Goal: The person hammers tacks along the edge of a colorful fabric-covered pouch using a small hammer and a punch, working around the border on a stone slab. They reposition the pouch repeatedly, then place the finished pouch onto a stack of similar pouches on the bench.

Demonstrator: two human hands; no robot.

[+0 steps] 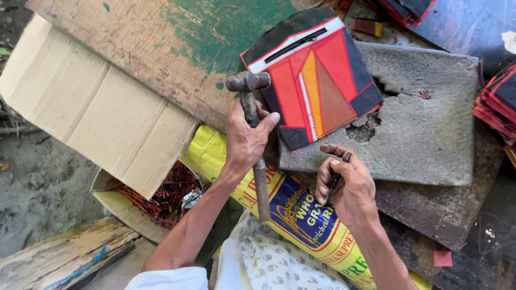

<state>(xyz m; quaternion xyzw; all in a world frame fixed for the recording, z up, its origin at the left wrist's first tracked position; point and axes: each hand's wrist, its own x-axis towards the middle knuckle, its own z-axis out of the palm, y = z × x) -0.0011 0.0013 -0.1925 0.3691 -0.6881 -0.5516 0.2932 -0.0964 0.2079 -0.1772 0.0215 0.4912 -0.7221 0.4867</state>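
Observation:
My left hand (246, 138) grips the wooden handle of a hammer (248, 85), its metal head raised just left of a patchwork pouch. The pouch (317, 80) is red, orange and black with a white-edged zip, and lies on a grey stone slab (424, 123). My right hand (346, 185) is closed around a thin dark metal punch (338, 173), below the pouch's lower edge and near the slab's front edge.
An open cardboard box (107, 107) at left holds red scraps (172, 193). A worn green-painted board (177, 43) lies behind. A yellow printed sack (301, 215) covers my lap. Stacked red and black pieces (497, 102) sit at right. A wooden plank (59, 258) lies bottom left.

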